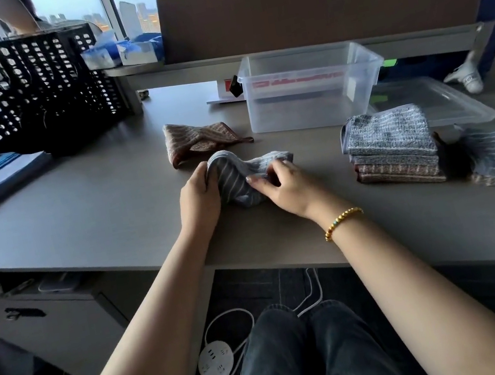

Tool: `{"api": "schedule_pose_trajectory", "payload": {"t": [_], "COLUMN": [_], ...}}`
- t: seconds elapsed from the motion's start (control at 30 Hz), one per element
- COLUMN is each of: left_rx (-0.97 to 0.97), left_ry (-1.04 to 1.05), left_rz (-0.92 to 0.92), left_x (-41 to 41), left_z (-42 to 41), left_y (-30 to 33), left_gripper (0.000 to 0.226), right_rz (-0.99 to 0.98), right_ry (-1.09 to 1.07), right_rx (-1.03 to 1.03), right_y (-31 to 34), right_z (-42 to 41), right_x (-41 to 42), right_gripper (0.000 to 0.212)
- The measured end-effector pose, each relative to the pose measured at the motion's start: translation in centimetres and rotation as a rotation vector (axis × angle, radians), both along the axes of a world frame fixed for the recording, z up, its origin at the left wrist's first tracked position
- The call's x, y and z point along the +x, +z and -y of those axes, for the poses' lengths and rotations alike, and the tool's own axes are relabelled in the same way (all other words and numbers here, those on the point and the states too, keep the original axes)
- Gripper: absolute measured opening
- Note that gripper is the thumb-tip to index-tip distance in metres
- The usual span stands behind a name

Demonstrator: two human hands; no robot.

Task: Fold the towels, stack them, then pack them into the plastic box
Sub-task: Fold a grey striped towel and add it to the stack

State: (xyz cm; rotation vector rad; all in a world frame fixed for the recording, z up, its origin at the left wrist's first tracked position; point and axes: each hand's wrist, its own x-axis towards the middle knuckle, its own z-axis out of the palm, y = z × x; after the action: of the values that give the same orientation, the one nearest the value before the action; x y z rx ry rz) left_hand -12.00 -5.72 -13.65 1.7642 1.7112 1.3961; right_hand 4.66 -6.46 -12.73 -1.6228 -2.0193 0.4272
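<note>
Towel (pixel 238 179) crumpled, pinched by left hand (pixel 198 196), right hand (pixel 285 187).

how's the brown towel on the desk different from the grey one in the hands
The brown striped towel lies loose on the desk with no hand on it; the grey striped towel is bunched between the left hand and right hand. The brown one sits farther back, toward the plastic box; the grey one is nearer the desk's front edge. Neither is folded yet.

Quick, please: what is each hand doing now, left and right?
Left hand: closed on the blue striped towel.
Right hand: pinching the same towel.
</note>
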Motion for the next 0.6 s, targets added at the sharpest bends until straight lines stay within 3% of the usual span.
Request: {"api": "schedule_pose_trajectory", "payload": {"t": [0.07, 0.17, 0.27, 0.37, 0.43, 0.5, 0.6], "left_rx": [0.016, 0.042, -0.002, -0.070, -0.192, -0.313, -0.330], "left_ry": [-0.019, 0.008, 0.077, 0.102, 0.137, 0.121, -0.008], "left_rz": [-0.030, -0.106, -0.327, -0.536, -0.578, -0.369, 0.382], "left_x": [0.1, 0.1, 0.0, 0.0, -0.1, 0.0, 0.9], "left_z": [0.1, 0.4, 0.7, 0.8, 0.0, -1.1, -4.1], "left_y": [0.0, 0.0, 0.2, 0.4, 1.0, 2.2, 5.1], "left_gripper": [0.023, 0.021, 0.022, 0.022, 0.020, 0.018, 0.022], "right_rz": [0.157, 0.243, 0.345, 0.342, 0.257, 0.170, 0.075], "right_ry": [-0.084, -0.189, -0.276, -0.335, -0.332, -0.339, -0.421], "right_rx": [0.070, 0.085, -0.034, -0.129, -0.091, 0.038, 0.203], "right_y": [0.4, 1.1, 2.1, 2.9, 3.6, 4.6, 6.8], "right_z": [0.2, 0.5, 0.4, 0.1, -0.5, -1.4, -4.8], "right_x": [-0.4, -0.5, 0.3, 1.3, 1.5, 1.2, 1.1], "right_gripper": [0.044, 0.029, 0.042, 0.037, 0.032, 0.030, 0.032]}}
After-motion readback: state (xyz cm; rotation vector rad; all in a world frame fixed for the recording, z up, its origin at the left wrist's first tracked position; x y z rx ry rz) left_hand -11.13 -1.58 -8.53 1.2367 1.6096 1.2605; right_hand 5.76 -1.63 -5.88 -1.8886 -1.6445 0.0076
